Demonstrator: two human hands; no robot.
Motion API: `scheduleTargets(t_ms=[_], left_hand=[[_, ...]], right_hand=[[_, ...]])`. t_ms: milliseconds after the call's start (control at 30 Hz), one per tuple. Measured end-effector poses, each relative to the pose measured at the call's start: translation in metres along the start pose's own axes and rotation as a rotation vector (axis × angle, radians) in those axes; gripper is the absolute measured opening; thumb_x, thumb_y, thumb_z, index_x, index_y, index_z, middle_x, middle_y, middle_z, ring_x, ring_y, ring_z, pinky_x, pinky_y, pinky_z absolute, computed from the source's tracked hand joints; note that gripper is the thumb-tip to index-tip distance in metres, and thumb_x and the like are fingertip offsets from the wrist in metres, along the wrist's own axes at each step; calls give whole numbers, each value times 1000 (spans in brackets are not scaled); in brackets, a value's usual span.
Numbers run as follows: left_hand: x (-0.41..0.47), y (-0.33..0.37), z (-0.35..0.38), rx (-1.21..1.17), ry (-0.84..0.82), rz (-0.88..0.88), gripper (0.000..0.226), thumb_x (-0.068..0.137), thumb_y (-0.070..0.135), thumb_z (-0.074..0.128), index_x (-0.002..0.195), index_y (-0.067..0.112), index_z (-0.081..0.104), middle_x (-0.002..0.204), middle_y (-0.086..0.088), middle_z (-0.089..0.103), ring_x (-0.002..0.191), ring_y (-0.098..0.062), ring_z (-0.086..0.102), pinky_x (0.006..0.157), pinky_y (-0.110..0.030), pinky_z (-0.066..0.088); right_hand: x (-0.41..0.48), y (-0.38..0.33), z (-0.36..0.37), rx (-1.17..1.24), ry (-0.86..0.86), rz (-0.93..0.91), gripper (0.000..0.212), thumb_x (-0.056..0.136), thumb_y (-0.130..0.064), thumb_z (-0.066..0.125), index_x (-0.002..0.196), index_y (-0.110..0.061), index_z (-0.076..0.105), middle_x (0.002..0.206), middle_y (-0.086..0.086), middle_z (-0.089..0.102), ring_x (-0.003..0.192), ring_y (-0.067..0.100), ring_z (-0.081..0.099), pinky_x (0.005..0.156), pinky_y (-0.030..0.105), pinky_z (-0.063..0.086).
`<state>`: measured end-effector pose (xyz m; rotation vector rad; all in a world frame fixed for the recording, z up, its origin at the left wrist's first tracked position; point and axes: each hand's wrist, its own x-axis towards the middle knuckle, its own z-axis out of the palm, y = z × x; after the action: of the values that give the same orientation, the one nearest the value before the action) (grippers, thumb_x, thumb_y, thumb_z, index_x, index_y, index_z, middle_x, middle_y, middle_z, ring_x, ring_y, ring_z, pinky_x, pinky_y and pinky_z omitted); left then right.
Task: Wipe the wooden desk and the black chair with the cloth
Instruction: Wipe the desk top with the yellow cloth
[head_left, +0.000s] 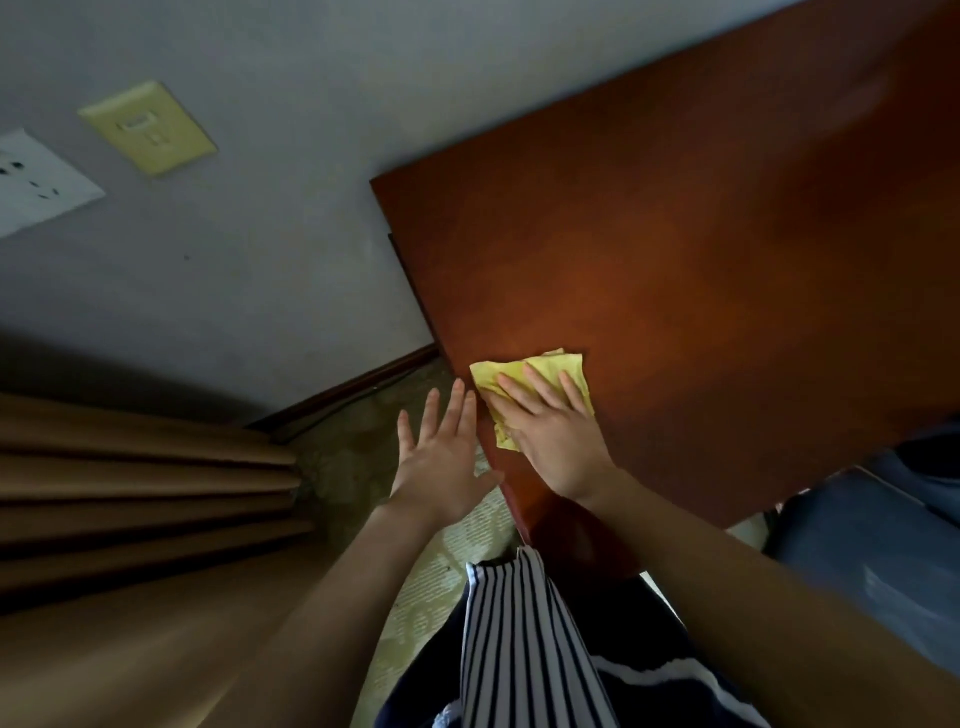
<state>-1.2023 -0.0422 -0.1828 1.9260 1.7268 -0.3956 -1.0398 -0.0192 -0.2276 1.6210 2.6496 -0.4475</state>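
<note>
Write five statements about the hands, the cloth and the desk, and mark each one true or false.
1. The right hand presses flat on the cloth. True.
2. The cloth is blue. False: it is yellow.
3. The cloth lies close to an edge of the desk. True.
4. The left hand grips the cloth. False: it is open, off the cloth, beside the desk's edge.
5. A switch plate is on the wall. True.
</note>
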Motion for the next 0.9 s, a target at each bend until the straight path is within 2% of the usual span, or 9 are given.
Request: scheduleTargets(t_ms=[133, 200, 333, 433, 567, 733, 900], left_hand=[[12, 21, 2, 65, -49, 42, 101, 87, 57, 53, 150, 16, -14, 156, 3, -26, 143, -24, -23, 111, -55, -13], [17, 33, 3, 104, -65, 55, 104, 86, 58, 54, 150, 14, -14, 156, 2, -27, 144, -24, -22, 111, -55, -13], [25, 57, 8, 145, -107, 80, 106, 84, 62, 53, 149, 14, -16, 156, -1, -26, 144, -31, -19, 112, -54, -11], [25, 67, 13, 160, -139, 86, 106, 84, 63, 52, 150, 14, -15, 156, -4, -26, 142, -39, -18, 113, -55, -6], [25, 68, 14, 187, -146, 75, 102, 86, 65, 47, 149, 17, -17, 156, -3, -28, 143, -38, -19, 113, -57, -2], [24, 67, 11, 168, -164, 87, 95, 88, 61, 46, 150, 21, -15, 156, 2, -28, 143, -34, -19, 113, -58, 3], [24, 67, 7, 141, -167, 81, 86, 92, 56, 42, 151, 23, -11, 157, 4, -24, 144, -32, -18, 114, -56, 1]], right_hand=[[-37, 39, -1, 22, 61, 146, 49, 96, -31, 48, 143, -34, 38, 149, -12, 36, 142, 18, 25, 114, 45, 14], [-54, 64, -4, -1, 58, 253, 50, 95, -30, 49, 143, -33, 37, 149, -11, 36, 142, 18, 25, 114, 45, 15], [-84, 123, -15, -48, -30, 457, 51, 99, -38, 32, 148, -39, 17, 156, -17, 16, 146, 12, 7, 115, 42, 8], [-92, 162, -29, -2, -42, 518, 49, 101, -37, 24, 149, -39, 14, 157, -16, 13, 146, 12, 2, 115, 43, 8], [-84, 207, -48, 54, -47, 592, 48, 103, -28, 22, 149, -37, 12, 158, -12, 11, 146, 15, 1, 115, 45, 11], [-55, 226, -60, 103, -7, 748, 45, 104, -32, 19, 149, -38, 15, 158, -12, 12, 146, 17, 2, 115, 46, 10], [-36, 208, -51, 182, 75, 865, 47, 104, -27, 25, 149, -35, 15, 158, -10, 10, 146, 18, -1, 115, 51, 0]])
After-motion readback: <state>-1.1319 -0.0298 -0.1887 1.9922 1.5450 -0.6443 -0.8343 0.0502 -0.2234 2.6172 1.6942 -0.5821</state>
